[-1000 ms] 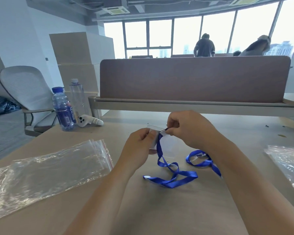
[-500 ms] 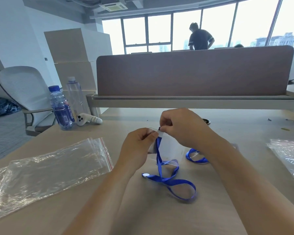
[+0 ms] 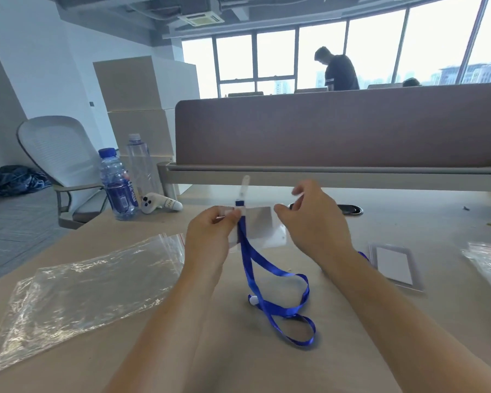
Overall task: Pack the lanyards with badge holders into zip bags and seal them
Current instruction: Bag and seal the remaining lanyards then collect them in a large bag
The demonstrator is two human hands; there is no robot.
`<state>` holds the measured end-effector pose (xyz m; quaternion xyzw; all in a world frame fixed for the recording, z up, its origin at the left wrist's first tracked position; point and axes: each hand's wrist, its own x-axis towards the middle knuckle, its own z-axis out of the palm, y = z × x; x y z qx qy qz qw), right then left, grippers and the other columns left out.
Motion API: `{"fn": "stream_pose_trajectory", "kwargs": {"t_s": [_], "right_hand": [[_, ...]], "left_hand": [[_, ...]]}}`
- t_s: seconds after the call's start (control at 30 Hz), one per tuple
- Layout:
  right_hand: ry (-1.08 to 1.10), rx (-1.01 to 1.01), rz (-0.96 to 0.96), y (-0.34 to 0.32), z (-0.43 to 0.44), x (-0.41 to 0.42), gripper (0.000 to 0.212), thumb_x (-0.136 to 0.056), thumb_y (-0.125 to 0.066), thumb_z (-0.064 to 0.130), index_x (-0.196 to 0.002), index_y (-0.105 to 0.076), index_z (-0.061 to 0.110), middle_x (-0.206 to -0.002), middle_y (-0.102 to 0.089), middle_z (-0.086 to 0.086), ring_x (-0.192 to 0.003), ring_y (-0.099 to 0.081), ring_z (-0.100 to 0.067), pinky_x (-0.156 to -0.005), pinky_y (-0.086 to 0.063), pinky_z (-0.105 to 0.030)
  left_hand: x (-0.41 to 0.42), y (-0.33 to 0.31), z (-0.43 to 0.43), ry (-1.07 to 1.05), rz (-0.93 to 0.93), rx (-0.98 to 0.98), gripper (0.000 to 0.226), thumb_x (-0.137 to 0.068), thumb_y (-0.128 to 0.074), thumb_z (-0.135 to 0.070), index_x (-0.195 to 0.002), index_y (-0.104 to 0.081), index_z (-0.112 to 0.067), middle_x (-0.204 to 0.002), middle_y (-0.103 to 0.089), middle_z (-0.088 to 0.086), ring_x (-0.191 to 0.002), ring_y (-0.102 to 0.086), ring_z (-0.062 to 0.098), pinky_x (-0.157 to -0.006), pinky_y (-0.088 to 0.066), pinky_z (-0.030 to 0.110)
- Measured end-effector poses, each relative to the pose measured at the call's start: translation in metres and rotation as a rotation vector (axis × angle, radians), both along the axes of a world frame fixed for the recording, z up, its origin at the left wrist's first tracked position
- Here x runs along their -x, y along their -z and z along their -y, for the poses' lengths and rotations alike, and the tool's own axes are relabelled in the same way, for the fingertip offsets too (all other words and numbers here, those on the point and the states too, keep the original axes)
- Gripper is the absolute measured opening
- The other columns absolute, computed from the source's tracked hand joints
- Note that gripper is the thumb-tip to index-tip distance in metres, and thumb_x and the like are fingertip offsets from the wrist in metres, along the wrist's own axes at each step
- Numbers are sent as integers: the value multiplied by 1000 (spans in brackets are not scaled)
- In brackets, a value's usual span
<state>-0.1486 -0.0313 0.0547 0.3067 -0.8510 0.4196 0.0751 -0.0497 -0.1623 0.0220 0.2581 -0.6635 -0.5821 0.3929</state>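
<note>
Pinching the top edge of the badge holder (image 3: 260,222) with the left hand (image 3: 210,234), just beside the clip, apparently to keep it upright and clear of the surface (image 3: 253,364). Hovering the right hand (image 3: 315,222) at the holder's far corner, thumb and forefinger parted, gripping nothing; contact too blurred to tell. Letting the blue lanyard (image 3: 289,314) hang below both hands, looping onto the surface between the forearms. Keeping the zip bags (image 3: 97,279) outward of the left hand, probably for loading next. Leaving a second badge holder (image 3: 394,265) lying beyond the right wrist.
</note>
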Motion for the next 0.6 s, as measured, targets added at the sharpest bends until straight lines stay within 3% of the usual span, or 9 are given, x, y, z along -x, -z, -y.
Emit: {"fn": "stream_pose_trajectory", "kwargs": {"t_s": [0.07,0.1,0.2,0.27,0.3,0.37,0.47,0.53,0.6], "right_hand": [[12,38,129,7,6,-5,21,-92,-58,43,-92,-52,23,-78,-57,7,-66,-52,-9,-61,-40,-28],[-9,33,180,11,9,-9,29,-93,-56,43,-76,-49,21,-67,-53,5,-57,-47,-11,-56,-37,-28],[-126,-73,290,22,20,-24,54,-92,-53,54,-54,-36,20,-50,-35,3,-46,-35,-16,-52,-34,-29],[-240,-145,341,29,27,-33,48,-88,-53,63,-66,-54,20,-63,-52,4,-59,-47,-14,-60,-36,-28],[-300,-164,366,32,30,-37,46,-87,-55,64,-84,-64,19,-81,-64,3,-73,-56,-16,-66,-39,-29],[-412,-137,426,35,34,-41,46,-85,-63,57,-104,-67,16,-103,-71,0,-93,-65,-22,-75,-47,-32],[-566,-69,496,34,29,-40,19,-88,-68,34,-99,-73,20,-93,-76,6,-94,-68,-11,-90,-51,-30],[-653,-59,538,33,23,-33,15,-92,-64,23,-97,-74,14,-89,-77,6,-87,-68,-5,-87,-49,-26],[-728,0,669,34,17,-22,17,-93,-63,16,-101,-70,2,-84,-75,-6,-82,-67,-18,-85,-52,-32]], "left_hand": [[-5,-6,8,-59,-70,-92,15,-94,-65,-20,-82,-73,-14,-76,-67,-1,-72,-61,15,-54,-48,21],[-8,-9,10,-72,-112,-144,14,-95,-65,-18,-84,-72,-12,-73,-66,-2,-68,-60,12,-50,-47,17],[-13,-15,19,-46,-222,-250,19,-94,-67,-15,-76,-70,-15,-80,-67,3,-79,-64,16,-68,-60,32],[-14,-15,23,-58,-246,-257,21,-93,-68,-17,-72,-72,-20,-88,-70,5,-92,-66,22,-83,-59,44],[-14,-15,24,-74,-239,-246,22,-92,-69,-20,-71,-73,-25,-92,-72,4,-99,-66,24,-87,-58,46],[-12,-15,23,-50,-240,-234,24,-92,-70,-23,-69,-75,-30,-97,-74,4,-105,-67,25,-90,-57,49],[-11,-18,22,43,-313,-334,24,-92,-67,-13,-70,-71,-21,-88,-74,5,-91,-69,23,-79,-57,42],[-12,-19,23,96,-346,-388,14,-93,-65,-9,-79,-66,-12,-88,-74,9,-86,-69,26,-72,-57,38],[-15,-21,25,144,-359,-416,8,-93,-63,-9,-86,-65,-9,-92,-74,11,-88,-70,26,-70,-59,37]]}}
